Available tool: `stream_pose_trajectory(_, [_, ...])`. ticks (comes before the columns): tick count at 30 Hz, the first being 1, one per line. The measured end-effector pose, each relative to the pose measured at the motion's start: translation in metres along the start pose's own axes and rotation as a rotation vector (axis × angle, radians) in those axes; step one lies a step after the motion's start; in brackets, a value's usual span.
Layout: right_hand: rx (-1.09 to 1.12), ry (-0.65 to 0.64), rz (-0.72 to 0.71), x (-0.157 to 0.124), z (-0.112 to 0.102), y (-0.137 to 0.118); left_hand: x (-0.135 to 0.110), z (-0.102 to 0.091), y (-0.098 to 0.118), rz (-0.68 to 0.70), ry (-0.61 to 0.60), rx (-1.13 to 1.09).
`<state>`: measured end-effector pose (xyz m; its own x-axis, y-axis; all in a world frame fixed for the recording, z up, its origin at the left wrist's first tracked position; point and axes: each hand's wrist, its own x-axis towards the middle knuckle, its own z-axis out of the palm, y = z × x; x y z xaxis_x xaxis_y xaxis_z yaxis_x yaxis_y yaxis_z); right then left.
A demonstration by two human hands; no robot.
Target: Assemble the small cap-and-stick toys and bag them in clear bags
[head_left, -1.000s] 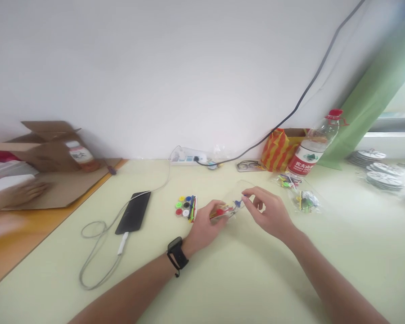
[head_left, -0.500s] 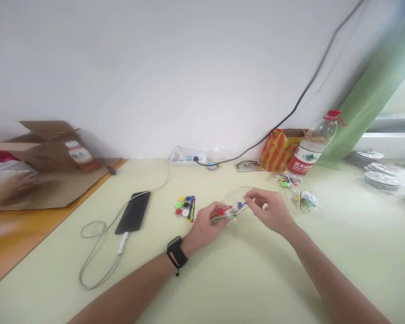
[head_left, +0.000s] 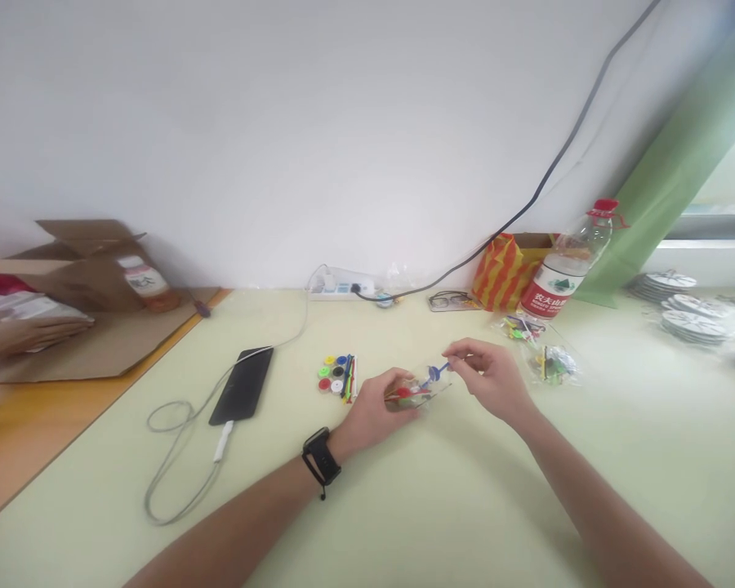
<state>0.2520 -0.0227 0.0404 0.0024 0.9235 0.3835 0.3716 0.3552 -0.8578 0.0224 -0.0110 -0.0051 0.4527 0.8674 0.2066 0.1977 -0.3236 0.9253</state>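
Note:
My left hand (head_left: pixel 376 406) is closed around a clear plastic bag (head_left: pixel 421 395) with small red, white and green plastic pieces in it. Between the fingertips of my right hand (head_left: pixel 487 376) is a thin blue plastic stick (head_left: pixel 444 367). A blue round piece (head_left: pixel 434 374) sits at the stick's lower end, by the bag's mouth; whether the two are joined I cannot tell. Left of my left hand, several coloured discs (head_left: pixel 337 371) lie in two columns, with a row of coloured sticks (head_left: pixel 349 378) beside them.
A black phone (head_left: pixel 242 385) on a white cable lies to the left. Behind stand a power strip (head_left: pixel 343 284), glasses (head_left: pixel 453 301) and a large water bottle (head_left: pixel 557 278). Filled small bags (head_left: pixel 552 365) lie at right. Another person's hand (head_left: pixel 37 333) rests near a cardboard box (head_left: pixel 98 261).
My right hand has drawn the blue stick slightly upward, and more of it shows. The bag has tipped a little in my left hand. At far left, the other person's hand has shifted right.

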Motion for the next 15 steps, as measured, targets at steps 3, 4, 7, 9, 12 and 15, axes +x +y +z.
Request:
stream_pose_trajectory(3, [0.053,0.017,-0.005,0.0001,0.0001,0.0006,-0.0002,0.0005,-0.0006,-0.005,0.001,0.004])
stream_pose_trajectory(4, [0.056,0.020,-0.004,0.0001,-0.0002,0.0005,-0.0003,0.0005,-0.0003,-0.001,0.002,0.019])
stream_pose_trajectory(7, [0.006,-0.006,0.004,-0.0002,-0.0003,-0.0002,-0.0002,0.0005,0.0011,0.002,0.009,0.053])
stream_pose_trajectory(9, [-0.072,-0.022,-0.007,-0.0006,0.0006,-0.0010,0.0002,0.0006,0.0016,-0.009,0.010,0.042])
stream_pose_trajectory(12, [-0.180,-0.024,-0.042,-0.0012,0.0022,-0.0028,0.0006,0.0010,0.0005,-0.021,0.011,0.012])
stream_pose_trajectory(15, [-0.195,-0.050,-0.042,-0.0014,0.0019,-0.0054,0.0006,0.0013,-0.0015,-0.014,0.002,-0.005])
